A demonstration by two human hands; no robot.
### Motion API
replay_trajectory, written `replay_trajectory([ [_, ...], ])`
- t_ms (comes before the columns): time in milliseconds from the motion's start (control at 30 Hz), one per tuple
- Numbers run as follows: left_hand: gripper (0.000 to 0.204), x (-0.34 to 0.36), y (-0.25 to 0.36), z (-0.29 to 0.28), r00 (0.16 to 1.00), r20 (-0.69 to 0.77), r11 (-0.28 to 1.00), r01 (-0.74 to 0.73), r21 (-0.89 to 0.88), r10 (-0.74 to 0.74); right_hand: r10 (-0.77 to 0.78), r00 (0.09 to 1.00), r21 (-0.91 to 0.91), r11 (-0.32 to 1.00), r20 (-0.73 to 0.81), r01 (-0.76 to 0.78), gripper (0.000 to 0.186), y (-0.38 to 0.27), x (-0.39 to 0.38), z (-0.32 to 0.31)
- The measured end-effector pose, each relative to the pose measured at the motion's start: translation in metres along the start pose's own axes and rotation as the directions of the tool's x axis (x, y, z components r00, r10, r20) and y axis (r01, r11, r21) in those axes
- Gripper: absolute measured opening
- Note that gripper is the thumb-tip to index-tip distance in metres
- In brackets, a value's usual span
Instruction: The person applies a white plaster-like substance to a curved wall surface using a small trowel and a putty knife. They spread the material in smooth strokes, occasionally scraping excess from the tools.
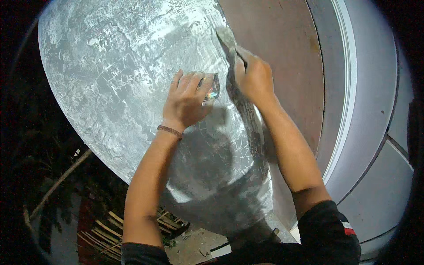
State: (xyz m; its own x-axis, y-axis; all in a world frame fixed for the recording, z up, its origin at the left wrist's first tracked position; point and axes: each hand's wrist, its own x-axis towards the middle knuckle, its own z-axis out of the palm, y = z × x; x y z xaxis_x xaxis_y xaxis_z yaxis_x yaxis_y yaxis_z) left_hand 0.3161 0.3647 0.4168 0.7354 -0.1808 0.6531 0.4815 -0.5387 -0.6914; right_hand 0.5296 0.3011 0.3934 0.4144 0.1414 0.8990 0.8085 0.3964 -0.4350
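Black sleeves nearest, well below the fingers; right hand closed round a scraper, its blade just beyond the fingertips at the border of patchy grey surface and brown panel. Left hand lies fingers extended on that surface, a small shiny piece by index and thumb (pinched or merely covered, cannot tell). Pressing hard could make a blade corner gouge; lifting those left fingers might let the shiny piece slip.

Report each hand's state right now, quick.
Left hand: holding a small, dark, shiny flat piece under its fingers; exact kind can't be told.
Right hand: closed around a grey, flat-bladed scraper.
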Motion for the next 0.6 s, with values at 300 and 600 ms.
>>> replay_trajectory([
  [300,0.064,0.002,-0.001,0.0,1.0,-0.014,1.0,-0.005,-0.007,0.005,0.055,0.998,0.003,0.998,0.007,-0.055,0.038,-0.006,0.001,-0.006],
  [600,0.065,0.001,-0.002,-0.001,1.0,-0.019,1.0,-0.016,-0.024,0.016,0.064,0.998,0.03,0.997,0.001,-0.064,0.039,0.003,0.001,-0.003],
])
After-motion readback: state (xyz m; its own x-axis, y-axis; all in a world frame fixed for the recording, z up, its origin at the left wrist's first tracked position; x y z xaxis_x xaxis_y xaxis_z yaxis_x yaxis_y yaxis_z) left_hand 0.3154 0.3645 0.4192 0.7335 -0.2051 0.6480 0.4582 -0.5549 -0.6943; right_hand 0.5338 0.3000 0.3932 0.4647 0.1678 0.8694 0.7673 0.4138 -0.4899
